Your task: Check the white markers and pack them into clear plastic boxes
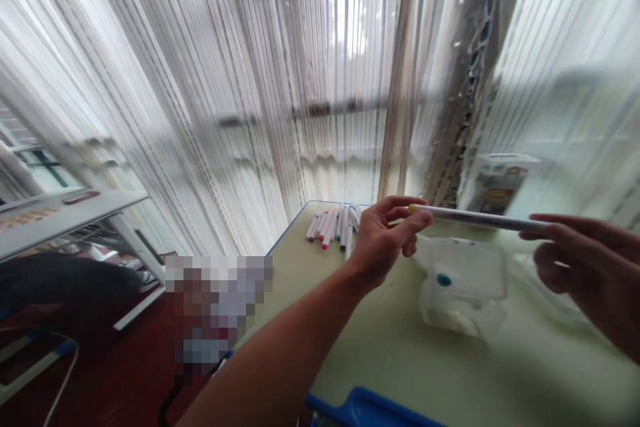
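A slim white marker pen with a yellow end is held up level above the table. My left hand pinches it by the yellow end. At the other end, the fingers of my right hand are closed on the barrel. Beyond my left hand lies a loose pile of white markers with coloured ends in pink, orange, teal and black. Under the held marker stands an open clear plastic box with a round teal piece at it. Another clear plastic container is partly hidden behind my right hand.
The pale green table has a blue rim, with a blue tray-like part at its near edge. Sheer curtains hang behind it. A box stands at the back right, and a white desk at left.
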Motion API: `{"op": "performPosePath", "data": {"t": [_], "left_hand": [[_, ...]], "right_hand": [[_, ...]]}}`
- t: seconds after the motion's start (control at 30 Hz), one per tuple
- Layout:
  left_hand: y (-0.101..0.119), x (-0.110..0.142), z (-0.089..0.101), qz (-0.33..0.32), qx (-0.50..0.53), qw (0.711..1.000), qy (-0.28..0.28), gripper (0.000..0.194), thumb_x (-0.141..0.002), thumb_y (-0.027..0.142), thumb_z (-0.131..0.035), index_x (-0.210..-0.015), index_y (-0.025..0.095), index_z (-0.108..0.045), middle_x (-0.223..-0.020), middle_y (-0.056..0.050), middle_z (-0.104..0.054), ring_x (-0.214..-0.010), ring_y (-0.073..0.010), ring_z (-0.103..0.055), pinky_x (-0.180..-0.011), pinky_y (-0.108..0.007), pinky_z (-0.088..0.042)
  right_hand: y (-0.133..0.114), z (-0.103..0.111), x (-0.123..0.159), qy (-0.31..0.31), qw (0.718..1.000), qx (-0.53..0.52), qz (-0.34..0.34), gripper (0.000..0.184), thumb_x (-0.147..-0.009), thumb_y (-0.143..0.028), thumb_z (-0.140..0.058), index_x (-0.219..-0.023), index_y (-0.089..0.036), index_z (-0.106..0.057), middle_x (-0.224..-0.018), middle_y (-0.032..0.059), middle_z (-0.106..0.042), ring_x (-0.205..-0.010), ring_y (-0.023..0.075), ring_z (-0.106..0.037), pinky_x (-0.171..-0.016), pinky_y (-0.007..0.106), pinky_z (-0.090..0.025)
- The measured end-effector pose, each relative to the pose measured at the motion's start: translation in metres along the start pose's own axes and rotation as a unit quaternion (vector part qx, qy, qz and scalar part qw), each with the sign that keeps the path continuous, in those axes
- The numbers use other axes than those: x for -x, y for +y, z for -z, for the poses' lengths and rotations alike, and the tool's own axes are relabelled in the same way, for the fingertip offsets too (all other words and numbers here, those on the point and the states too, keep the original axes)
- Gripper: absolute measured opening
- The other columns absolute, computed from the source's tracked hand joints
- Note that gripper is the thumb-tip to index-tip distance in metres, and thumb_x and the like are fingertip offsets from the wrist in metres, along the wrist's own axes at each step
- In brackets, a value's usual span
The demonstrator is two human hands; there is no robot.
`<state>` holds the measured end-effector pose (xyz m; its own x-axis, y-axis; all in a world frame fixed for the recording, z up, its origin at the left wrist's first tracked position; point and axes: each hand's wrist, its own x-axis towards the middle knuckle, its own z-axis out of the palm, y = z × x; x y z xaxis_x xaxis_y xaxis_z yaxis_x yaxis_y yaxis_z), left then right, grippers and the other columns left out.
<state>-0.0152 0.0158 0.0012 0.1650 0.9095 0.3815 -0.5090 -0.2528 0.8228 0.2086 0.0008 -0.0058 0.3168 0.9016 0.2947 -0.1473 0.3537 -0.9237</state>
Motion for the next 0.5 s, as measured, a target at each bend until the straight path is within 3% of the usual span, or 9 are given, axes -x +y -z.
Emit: {"op": "performPosePath", "data": {"t": [0.07,0.23,0.5], "left_hand": [[0.0020,0.0027,-0.0028,0.002,-0.001,1.000,-0.024,0.031,-0.070,0.027,-0.090,-0.094,0.017,-0.073,-0.075,0.003,-0.066,-0.043,-0.0010,-0.043,-0.041,-0.020,-0.031],[0.0059,0.0086,-0.0086,0.003,-0.016,0.997,-0.076,0.028,-0.071,0.024,-0.089,-0.096,0.018,-0.075,-0.073,0.003,-0.064,-0.048,-0.0028,-0.047,-0.043,-0.019,-0.035],[0.0053,0.0073,-0.0063,-0.009,-0.046,0.997,-0.058,0.026,-0.074,0.027,-0.088,-0.095,0.018,-0.075,-0.072,0.002,-0.063,-0.048,-0.0029,-0.044,-0.043,-0.018,-0.033]], "right_hand": [[-0.0033,-0.0018,-0.0003,-0.012,0.999,-0.028,-0.036,0.051,-0.043,-0.044,-0.100,-0.083,-0.017,-0.082,-0.068,0.0065,-0.068,-0.045,0.0100,-0.051,-0.034,0.021,-0.038],[-0.0011,0.0013,-0.0046,-0.066,0.994,-0.059,-0.065,0.037,-0.062,-0.038,-0.093,-0.092,-0.019,-0.081,-0.083,0.0057,-0.073,-0.045,0.0072,-0.050,-0.036,0.021,-0.038],[0.0021,0.0031,-0.0072,-0.076,0.993,-0.076,-0.054,0.036,-0.064,-0.037,-0.092,-0.092,-0.019,-0.079,-0.078,0.0034,-0.073,-0.042,0.0066,-0.049,-0.037,0.021,-0.037]]}}
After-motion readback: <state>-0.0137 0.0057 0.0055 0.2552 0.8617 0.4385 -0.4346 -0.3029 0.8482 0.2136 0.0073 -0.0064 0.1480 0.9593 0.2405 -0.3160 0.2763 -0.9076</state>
